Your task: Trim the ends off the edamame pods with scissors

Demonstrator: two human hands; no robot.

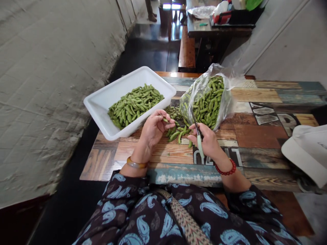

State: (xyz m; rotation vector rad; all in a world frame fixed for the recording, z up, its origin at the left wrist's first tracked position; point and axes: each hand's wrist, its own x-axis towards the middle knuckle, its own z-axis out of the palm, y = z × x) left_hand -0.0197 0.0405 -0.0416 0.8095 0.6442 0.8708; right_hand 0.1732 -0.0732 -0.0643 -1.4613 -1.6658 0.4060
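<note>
My left hand (pixel 155 128) pinches a green edamame pod (pixel 165 120) between its fingers, close to the near side of a white plastic tub (pixel 99 109). Wrapped in my right hand (pixel 208 140) is a pair of scissors (pixel 200 144) with a pale green handle, its dark blades pointing up and away from me. Several loose pods (pixel 174 135) lie on the table between my hands, with a heap of small trimmings (pixel 175 112) behind them. A clear plastic bag (pixel 227 105) full of pods stands just beyond the scissors. Many pods (pixel 135 105) are piled in the tub.
The table (pixel 258 136) has a patchwork wood pattern. A white cap (pixel 306 149) sits at its right edge. On the left runs a rough white wall (pixel 51 68). Farther back are a bench (pixel 187 49), a second table (pixel 204 31) with items on it, and a person's legs (pixel 150 10).
</note>
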